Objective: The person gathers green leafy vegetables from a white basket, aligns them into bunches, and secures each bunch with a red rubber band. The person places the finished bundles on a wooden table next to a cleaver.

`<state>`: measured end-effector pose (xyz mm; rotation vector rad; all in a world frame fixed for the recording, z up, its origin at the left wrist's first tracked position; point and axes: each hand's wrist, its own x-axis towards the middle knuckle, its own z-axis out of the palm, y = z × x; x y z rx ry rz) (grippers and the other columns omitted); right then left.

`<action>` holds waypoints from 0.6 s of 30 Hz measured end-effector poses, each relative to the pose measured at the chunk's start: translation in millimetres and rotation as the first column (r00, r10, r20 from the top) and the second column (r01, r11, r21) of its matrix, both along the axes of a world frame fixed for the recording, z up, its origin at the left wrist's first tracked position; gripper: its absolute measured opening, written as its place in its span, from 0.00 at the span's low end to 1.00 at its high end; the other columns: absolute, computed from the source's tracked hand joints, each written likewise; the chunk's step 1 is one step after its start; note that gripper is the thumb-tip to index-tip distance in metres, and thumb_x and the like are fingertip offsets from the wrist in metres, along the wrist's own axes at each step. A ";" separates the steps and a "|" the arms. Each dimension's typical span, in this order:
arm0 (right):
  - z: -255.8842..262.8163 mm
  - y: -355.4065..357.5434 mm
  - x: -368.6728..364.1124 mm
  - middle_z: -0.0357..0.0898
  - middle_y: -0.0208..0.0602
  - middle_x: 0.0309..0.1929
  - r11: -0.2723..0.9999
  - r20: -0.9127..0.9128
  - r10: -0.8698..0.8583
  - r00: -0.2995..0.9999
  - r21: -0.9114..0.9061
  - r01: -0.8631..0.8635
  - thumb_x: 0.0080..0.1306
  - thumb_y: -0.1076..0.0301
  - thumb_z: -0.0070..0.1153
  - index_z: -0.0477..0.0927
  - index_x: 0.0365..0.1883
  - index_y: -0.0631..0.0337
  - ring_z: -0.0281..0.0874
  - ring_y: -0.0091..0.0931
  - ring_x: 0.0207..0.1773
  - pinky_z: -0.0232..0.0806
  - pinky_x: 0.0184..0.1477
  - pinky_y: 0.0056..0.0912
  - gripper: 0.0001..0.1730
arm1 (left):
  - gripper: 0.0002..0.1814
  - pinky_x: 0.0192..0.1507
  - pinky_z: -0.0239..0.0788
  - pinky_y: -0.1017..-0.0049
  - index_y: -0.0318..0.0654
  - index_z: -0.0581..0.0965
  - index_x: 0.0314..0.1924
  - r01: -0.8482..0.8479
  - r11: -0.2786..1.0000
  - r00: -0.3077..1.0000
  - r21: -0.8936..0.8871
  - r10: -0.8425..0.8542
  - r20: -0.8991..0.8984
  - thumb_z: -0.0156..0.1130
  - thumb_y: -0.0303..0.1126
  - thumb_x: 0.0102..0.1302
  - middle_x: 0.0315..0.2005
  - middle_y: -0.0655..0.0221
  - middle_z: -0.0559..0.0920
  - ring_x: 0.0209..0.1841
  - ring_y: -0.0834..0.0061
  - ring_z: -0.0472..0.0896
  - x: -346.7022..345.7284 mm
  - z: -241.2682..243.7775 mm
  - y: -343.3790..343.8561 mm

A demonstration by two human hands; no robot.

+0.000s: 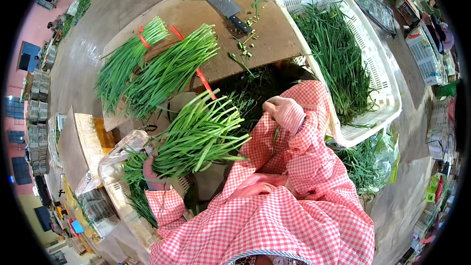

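Observation:
My left hand (149, 171) grips a loose bunch of garlic chives (198, 132) by its leafy side, over a white plastic crate (110, 169) that holds more greens. The cut pale stem ends point up and right. My right hand (281, 110) is curled above my right knee, its fingertips hidden. On the wooden board (176, 7) before me lie a chive bunch (127, 62) with a red tie (142, 38) around it and a second bunch (173, 62). Red strips (206, 84) stick out on both sides of the second bunch.
A cleaver (230, 11) lies on the board near cut stem bits (244, 48). To my right, a white crate (386, 92) holds loose chives (335, 55). Below it is a plastic bag with greens (368, 158). Cardboard (86, 143) stands at left.

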<state>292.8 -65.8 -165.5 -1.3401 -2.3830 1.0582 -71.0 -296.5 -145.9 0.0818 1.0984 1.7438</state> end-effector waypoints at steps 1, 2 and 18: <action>2.2 1.3 6.9 0.79 0.45 0.43 0.917 0.036 0.272 0.962 0.292 -0.270 0.58 0.70 0.52 0.76 0.45 0.55 0.81 0.39 0.41 0.76 0.41 0.33 0.15 | 0.16 0.43 0.77 0.54 0.37 0.75 0.45 0.048 0.999 0.999 0.009 -0.048 0.012 0.54 0.40 0.64 0.45 0.54 0.80 0.44 0.53 0.81 -1.4 -2.5 1.3; 2.6 4.4 2.4 0.79 0.45 0.42 0.894 -0.083 0.352 0.932 0.324 -0.309 0.58 0.71 0.52 0.75 0.44 0.55 0.81 0.40 0.41 0.76 0.40 0.34 0.14 | 0.16 0.43 0.77 0.54 0.38 0.75 0.45 0.095 0.995 0.995 0.018 -0.095 0.024 0.54 0.40 0.64 0.45 0.54 0.80 0.44 0.53 0.81 -4.5 -6.3 1.8; -7.0 -8.5 -50.6 0.81 0.44 0.34 0.985 -0.228 0.045 0.973 -0.154 -0.082 0.62 0.63 0.50 0.82 0.38 0.62 0.81 0.33 0.35 0.73 0.40 0.33 0.14 | 0.21 0.57 0.67 0.56 0.30 0.71 0.51 0.111 0.990 0.992 0.086 -0.116 0.050 0.49 0.37 0.62 0.50 0.54 0.76 0.53 0.56 0.76 -9.5 -10.8 25.1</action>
